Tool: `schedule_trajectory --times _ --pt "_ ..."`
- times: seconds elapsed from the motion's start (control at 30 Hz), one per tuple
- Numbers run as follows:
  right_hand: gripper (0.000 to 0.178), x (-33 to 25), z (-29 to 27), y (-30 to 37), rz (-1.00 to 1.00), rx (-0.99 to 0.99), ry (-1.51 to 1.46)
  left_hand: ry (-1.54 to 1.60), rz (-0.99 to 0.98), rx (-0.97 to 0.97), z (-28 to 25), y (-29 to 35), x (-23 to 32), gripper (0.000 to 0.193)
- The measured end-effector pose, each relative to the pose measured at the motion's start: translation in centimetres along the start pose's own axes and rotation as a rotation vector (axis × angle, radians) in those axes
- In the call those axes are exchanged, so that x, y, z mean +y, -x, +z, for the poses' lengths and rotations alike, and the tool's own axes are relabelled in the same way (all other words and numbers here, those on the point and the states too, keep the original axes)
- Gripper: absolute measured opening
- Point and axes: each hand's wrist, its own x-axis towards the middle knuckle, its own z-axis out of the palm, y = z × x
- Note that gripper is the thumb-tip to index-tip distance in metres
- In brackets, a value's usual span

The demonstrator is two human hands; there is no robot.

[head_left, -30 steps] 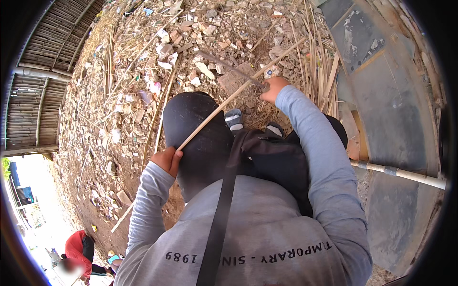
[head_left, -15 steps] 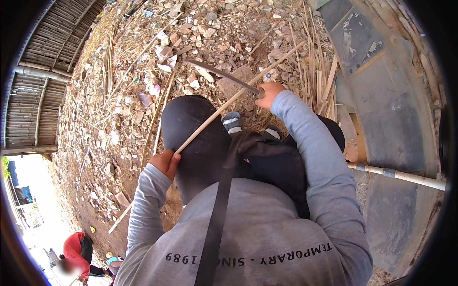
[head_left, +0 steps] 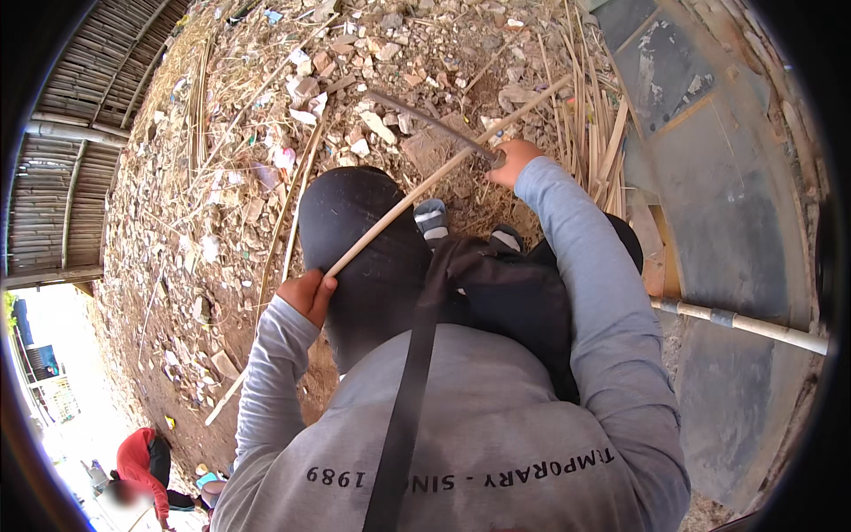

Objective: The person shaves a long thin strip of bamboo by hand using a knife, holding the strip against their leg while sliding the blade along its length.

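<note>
My left hand [head_left: 306, 295] is closed around a long, pale bamboo stick [head_left: 401, 207], which slants from my left forearm up past my right hand. In my right hand [head_left: 516, 166], the fingers wrap the handle of a machete [head_left: 424, 119]. Its long, dark blade points away to the far left and crosses the stick close to the handle. Whether blade and stick touch there, I cannot tell. Across my dark-clothed left knee [head_left: 350, 213] runs the middle of the stick.
Stones, straw and litter cover the ground [head_left: 222, 239]. Split bamboo strips [head_left: 596, 133] lie beyond my right hand. Grey panels [head_left: 736, 204] stand along the right, with a pale pole [head_left: 753, 326] beside them. A bamboo wall [head_left: 66, 186] is at left. A person in red [head_left: 140, 465] bends at lower left.
My right hand has shifted slightly up and right with the machete, and the blade has turned so it looks narrower. My left hand keeps its hold on the stick, nearly still.
</note>
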Motion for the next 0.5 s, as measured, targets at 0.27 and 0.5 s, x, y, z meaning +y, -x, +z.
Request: schedule_trajectory --times 0.27,0.5 --pt "0.042 -2.1 -0.2 1.6 -0.172 0.136 -0.001 0.047 0.017 0.015 -0.1 0.2 -1.2 0.041" --pt "0.036 1.5 2.8 -1.6 -0.061 0.335 -0.088 -0.018 0.009 0.016 -0.4 0.0 -0.5 0.042"
